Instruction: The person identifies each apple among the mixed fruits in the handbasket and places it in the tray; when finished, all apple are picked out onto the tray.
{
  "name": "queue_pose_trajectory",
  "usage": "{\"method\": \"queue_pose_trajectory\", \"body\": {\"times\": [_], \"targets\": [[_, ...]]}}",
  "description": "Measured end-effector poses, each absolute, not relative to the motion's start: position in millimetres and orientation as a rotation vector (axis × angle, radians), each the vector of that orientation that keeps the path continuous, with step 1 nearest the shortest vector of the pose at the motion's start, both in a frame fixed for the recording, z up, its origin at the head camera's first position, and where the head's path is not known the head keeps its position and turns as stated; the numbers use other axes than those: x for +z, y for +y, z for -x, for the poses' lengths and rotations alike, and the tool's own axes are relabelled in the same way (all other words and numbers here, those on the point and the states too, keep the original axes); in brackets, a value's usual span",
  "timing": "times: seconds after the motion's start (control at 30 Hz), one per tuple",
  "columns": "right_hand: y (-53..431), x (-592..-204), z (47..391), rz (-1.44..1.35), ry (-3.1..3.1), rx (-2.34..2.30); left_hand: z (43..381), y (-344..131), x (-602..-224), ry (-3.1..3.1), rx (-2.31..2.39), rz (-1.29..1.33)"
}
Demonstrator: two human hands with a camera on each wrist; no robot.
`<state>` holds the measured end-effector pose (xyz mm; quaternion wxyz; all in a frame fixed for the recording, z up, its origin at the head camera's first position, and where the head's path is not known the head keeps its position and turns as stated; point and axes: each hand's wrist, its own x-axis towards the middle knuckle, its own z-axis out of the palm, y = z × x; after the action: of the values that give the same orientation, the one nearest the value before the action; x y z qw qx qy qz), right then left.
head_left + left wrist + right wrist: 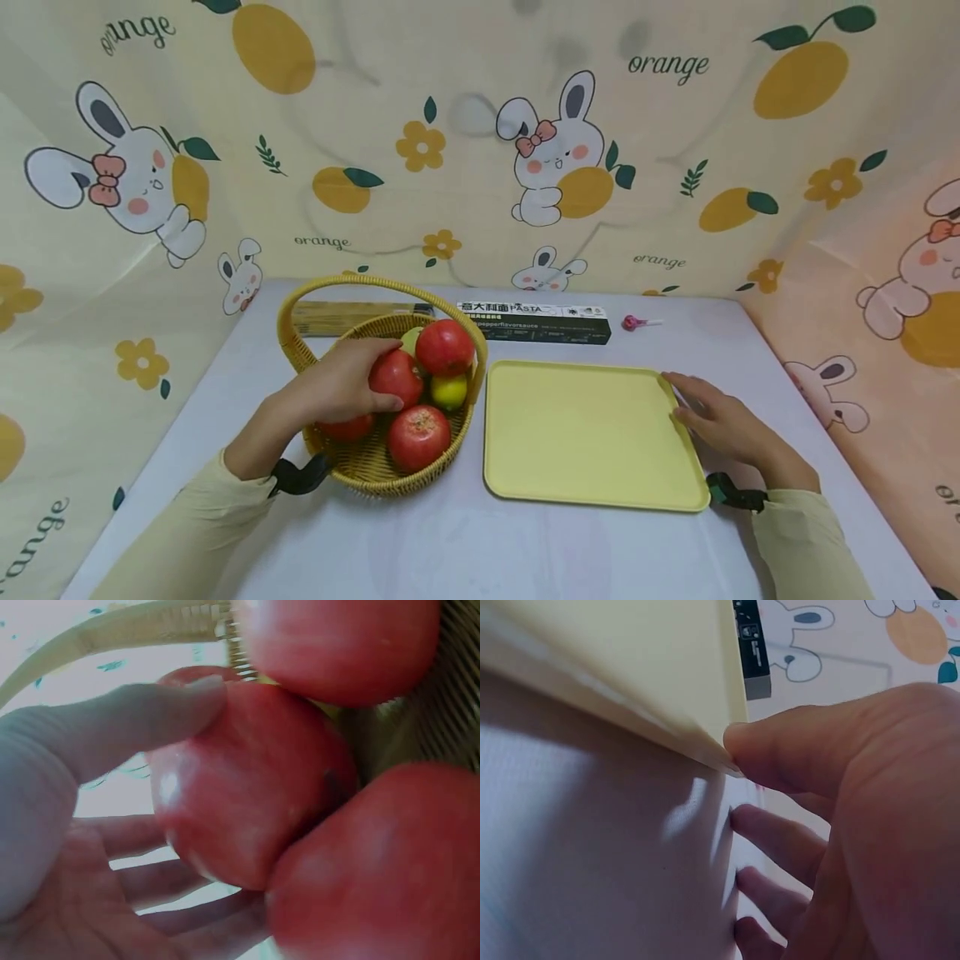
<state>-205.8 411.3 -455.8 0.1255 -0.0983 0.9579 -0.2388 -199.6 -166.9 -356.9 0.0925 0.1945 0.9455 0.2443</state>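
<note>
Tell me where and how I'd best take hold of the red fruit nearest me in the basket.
Probably by its rounded sides, coming down from above and slightly from the front. The red fruit is round, its top is uncovered, and it sits forward of the arched handle of the basket. Bare weave showing at its lower left should leave some finger room.

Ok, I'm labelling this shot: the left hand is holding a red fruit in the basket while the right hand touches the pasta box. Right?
Not quite: the head view shows the right hand touching the yellow tray, not the pasta box. The rest stands: the left hand is holding a red fruit in the basket.
</note>
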Motion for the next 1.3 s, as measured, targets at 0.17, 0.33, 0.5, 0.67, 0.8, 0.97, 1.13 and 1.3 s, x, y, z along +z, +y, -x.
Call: {"method": "queue_pose_trajectory", "body": {"times": [0.17, 0.33, 0.5, 0.67, 0.8, 0.97, 1.13, 1.3], "targets": [[411.1, -456.4, 205.7, 0.289, 2.796, -0.673, 184.7, -179.2, -344.7, 2.837, 0.874, -0.545], [411.1, -458.4, 205.9, 0.285, 2.782, -0.683, 171.0, -184.6, -328.1, 2.742, 1.074, -0.643], [411.7, -460.1, 204.0, 0.265, 2.76, -0.711, 160.8, -174.9, -313.9, 2.512, 1.242, -0.839], [413.5, -459.0, 205.1, 0.266, 2.752, -0.731, 155.5, -147.5, -303.2, 2.38, 1.357, -1.08], [414.1, -458.8, 207.5, 0.276, 2.757, -0.735, 156.5, -112.9, -298.5, 2.329, 1.431, -1.194], [414.8, -460.5, 208.4, 0.24, 2.747, -0.733, 161.0, -62.5, -297.7, 2.214, 1.579, -1.308], [415.1, -460.8, 208.9, 0.183, 2.72, -0.726, 166.8, -13.7, -298.4, 2.169, 1.671, -1.354], [416.2, -460.5, 207.9, 0.194, 2.742, -0.759, 178.8, 29.5, -307.4, 2.153, 1.734, -1.379]]}}
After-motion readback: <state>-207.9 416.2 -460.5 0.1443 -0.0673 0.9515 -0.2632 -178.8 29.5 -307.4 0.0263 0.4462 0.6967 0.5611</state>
